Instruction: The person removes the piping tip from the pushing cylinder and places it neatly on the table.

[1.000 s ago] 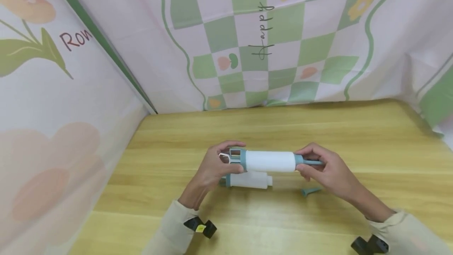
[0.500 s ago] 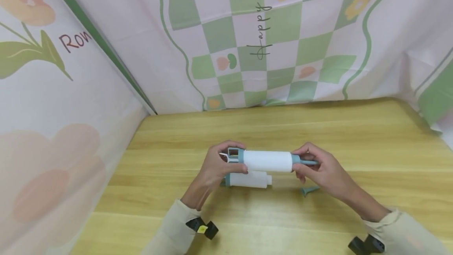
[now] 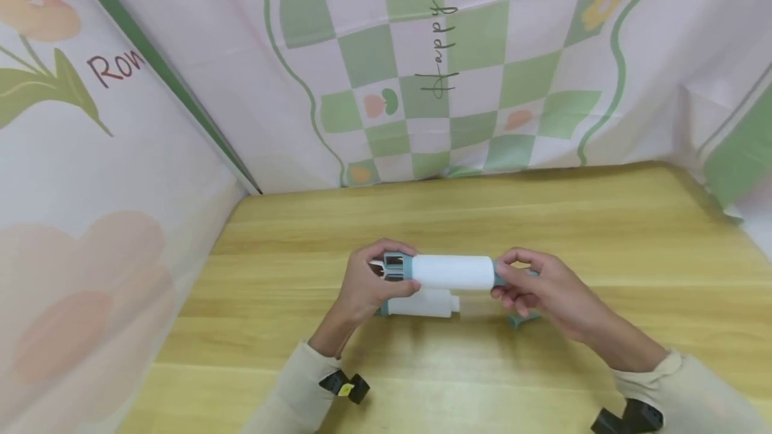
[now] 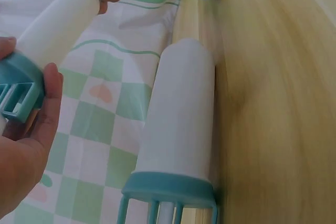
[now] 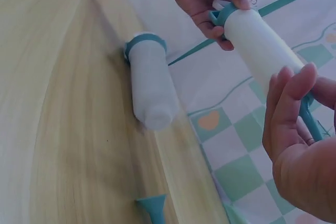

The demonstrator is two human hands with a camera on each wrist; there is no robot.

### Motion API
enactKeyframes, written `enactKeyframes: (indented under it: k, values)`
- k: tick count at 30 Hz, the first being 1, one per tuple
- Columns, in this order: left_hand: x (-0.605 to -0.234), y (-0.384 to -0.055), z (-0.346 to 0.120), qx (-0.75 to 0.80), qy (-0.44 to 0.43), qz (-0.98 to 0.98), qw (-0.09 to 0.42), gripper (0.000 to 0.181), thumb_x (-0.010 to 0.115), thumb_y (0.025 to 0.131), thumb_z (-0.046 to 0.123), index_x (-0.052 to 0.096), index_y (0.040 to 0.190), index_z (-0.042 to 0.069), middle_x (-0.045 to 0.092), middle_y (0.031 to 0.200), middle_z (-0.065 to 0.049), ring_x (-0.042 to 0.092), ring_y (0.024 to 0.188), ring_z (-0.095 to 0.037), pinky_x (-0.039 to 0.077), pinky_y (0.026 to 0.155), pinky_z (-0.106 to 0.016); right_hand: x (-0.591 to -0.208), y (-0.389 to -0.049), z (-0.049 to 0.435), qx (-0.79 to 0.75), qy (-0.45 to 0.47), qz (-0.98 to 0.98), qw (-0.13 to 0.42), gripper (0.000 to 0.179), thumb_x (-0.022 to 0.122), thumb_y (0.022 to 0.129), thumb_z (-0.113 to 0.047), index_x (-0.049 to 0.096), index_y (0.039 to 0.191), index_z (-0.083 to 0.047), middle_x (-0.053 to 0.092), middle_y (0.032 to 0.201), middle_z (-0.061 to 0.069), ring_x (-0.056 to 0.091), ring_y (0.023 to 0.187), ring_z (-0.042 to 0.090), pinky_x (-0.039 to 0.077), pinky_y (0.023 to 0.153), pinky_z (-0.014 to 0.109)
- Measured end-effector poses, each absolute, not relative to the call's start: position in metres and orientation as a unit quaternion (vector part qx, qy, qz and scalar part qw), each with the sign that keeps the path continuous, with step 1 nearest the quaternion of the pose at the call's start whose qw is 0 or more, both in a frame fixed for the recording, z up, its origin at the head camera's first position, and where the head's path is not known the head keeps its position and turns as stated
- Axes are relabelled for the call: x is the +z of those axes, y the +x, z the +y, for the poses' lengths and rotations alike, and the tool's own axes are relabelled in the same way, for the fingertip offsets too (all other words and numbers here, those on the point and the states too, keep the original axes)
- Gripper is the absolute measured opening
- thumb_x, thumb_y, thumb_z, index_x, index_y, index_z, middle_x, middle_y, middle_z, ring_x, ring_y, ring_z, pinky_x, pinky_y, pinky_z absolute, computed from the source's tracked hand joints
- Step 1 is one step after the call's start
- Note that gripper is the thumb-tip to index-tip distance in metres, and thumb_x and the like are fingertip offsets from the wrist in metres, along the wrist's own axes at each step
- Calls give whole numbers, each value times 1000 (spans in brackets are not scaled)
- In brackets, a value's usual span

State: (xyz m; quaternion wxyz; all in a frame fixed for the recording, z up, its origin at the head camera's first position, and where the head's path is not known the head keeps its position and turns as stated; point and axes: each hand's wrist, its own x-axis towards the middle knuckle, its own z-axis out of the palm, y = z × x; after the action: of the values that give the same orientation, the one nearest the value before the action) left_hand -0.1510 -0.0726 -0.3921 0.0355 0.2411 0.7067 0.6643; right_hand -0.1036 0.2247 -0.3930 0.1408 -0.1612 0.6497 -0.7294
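Observation:
In the head view a white syringe-like tube (image 3: 452, 272) lies level between both hands above the table. My left hand (image 3: 362, 283) grips its teal collar (image 4: 20, 74) and slotted end, thumb near the viewer and fingers on the far side. At the other end my right hand (image 3: 555, 297) pinches a teal nozzle (image 5: 311, 121) where it meets the tube; the fingers hide much of it. A second white tube (image 4: 178, 108) with a teal collar lies on the table below, its narrow tip bare. Near it, under my right hand, lies a loose teal nozzle (image 5: 152, 206).
The wooden table (image 3: 470, 367) reaches back to a green-and-white checked cloth (image 3: 422, 86). A flowered cloth panel (image 3: 90, 220) stands along the left side. Black wrist cameras (image 3: 345, 387) sit on both pale sleeves.
My right fingers have shifted on the nozzle: the thumb now lies over it and its long tip is mostly covered. My left hand keeps its grip on the collar.

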Motion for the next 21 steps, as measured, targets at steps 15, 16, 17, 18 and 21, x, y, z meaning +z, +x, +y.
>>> enactKeyframes:
  k: [15, 16, 17, 18, 21]
  values:
    - [-392, -149, -71, 729, 158, 659, 101, 36, 75, 70, -17, 67, 104, -12, 65, 95, -13, 64, 83, -25, 60, 68, -42, -398, -97, 214, -652, -210, 728, 18, 4, 56, 100, 3, 56, 102, 0, 63, 75, 14, 51, 53, 13, 37, 36, 30]
    - [-391, -149, -71, 732, 149, 656, 108, 36, 74, 70, -18, 66, 105, -13, 65, 94, -13, 64, 84, -26, 60, 68, -44, -399, -97, 214, -649, -220, 728, 10, 6, 56, 99, 5, 56, 102, 0, 64, 74, 14, 50, 52, 13, 37, 35, 30]
    - [-391, -149, -71, 737, 139, 652, 114, 36, 74, 69, -19, 66, 104, -14, 65, 94, -14, 64, 84, -27, 59, 69, -46, -400, -98, 213, -647, -231, 727, 1, 9, 56, 98, 7, 56, 102, 0, 64, 74, 14, 50, 51, 14, 36, 34, 30]
    - [-390, -149, -71, 738, 129, 651, 120, 37, 73, 69, -19, 66, 104, -14, 65, 94, -13, 64, 84, -26, 59, 69, -46, -400, -98, 213, -644, -239, 726, -7, 10, 56, 97, 9, 57, 102, -1, 64, 73, 14, 49, 50, 14, 36, 34, 29]
    - [-390, -149, -71, 744, 101, 647, 135, 38, 72, 68, -21, 65, 105, -15, 65, 94, -14, 63, 85, -26, 59, 68, -47, -403, -99, 211, -633, -264, 727, -31, 17, 57, 95, 13, 58, 104, -1, 65, 74, 12, 49, 49, 12, 37, 33, 27]
